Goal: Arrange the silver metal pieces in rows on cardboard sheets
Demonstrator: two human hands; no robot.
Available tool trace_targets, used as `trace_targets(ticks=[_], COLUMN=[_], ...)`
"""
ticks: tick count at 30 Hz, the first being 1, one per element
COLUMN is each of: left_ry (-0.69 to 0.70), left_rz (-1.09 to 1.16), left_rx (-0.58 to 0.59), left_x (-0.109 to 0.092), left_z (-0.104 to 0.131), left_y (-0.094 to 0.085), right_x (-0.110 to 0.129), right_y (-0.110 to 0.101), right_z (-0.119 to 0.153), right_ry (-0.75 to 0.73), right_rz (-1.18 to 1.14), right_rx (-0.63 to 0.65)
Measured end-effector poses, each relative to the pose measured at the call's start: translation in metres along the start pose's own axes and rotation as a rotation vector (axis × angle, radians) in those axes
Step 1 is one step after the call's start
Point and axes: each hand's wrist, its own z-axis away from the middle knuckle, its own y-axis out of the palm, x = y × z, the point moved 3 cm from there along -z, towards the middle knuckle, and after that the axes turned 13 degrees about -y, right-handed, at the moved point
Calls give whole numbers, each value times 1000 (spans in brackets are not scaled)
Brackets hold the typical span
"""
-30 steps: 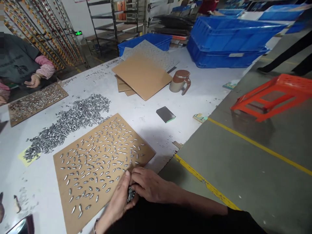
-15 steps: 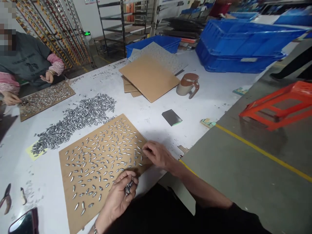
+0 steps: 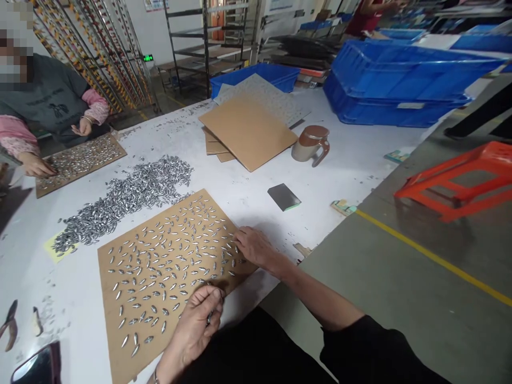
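In front of me lies a brown board (image 3: 120,341) covered with small silver spindle-shaped metal pieces (image 3: 154,308), spaced apart. My left hand (image 3: 200,320) is curled closed over the board's near edge, around a few of these pieces; only a bit of them shows between the fingers. Farther right, my right hand (image 3: 255,246) rests at the board's right edge with its fingertips bent together and down; whatever they pinch is hidden. A long heap of the same metal pieces (image 3: 132,194) lies beyond the board.
At the left, another person works over a similar board (image 3: 86,160). Farther back are stacked boards (image 3: 248,133), a brown mug (image 3: 310,144), a dark square block (image 3: 284,197) and blue crates (image 3: 392,85). Pliers (image 3: 8,325) and a phone (image 3: 38,368) lie front left. An orange stool (image 3: 460,181) stands right.
My right hand has moved slightly left over the board's edge. The left fingers have closed further over their metal pieces. The other person's hand has moved onto their board.
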Motion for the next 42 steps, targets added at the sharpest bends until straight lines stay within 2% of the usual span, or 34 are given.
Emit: trace_targets(ticks=[3,5,7,9,11,12,14,16,19,22,25,28,32,37,39,42], left_ry=[5,0,2,11,15,9,-12,-32,-56,-73,-87,-24,104,89,92,118], left_rz=[13,33,44,41,33,29,21,23,138,353,343,171,53,24,12,23], left_rx=[-53,-84,-85,-53,-18,-8,-1,7,50,67,70,32,-31,-61,-55,-37], left_x=[-1,-2,-2,-1,2,4,8,10,6,2,7,14,12,11,13,16], left_z=[1,4,5,5,2,1,-1,0,4,12,19,26,33,31,29,27], left_y=[-1,-1,-1,1,3,4,6,9,8,-2,-15,-21,-19,-21,-24,-26], right_x=[0,5,18,41,67,78,92,95,84,62,48,54,78,89,87,84], right_y=[-9,-21,-33,-37,-31,-27,-16,-7,-2,-6,-8,-4,8,21,18,1], right_z=[3,13,29,48,66,73,84,87,81,64,42,21,-3,-23,-23,-7], right_ry=[-4,9,-25,-148,-276,-293,-266,-204,-141,-90,-84,-124,-125,-89,-59,-24], right_rz=[-54,-121,-220,-372,-528,-586,-664,-716,-733,-607,-466,-349,-223,-62,-56,-142], right_rx=[-34,-121,-221,-249,-222,-223,-247,-263,-276,-330,-277,-173,-56,46,46,-64])
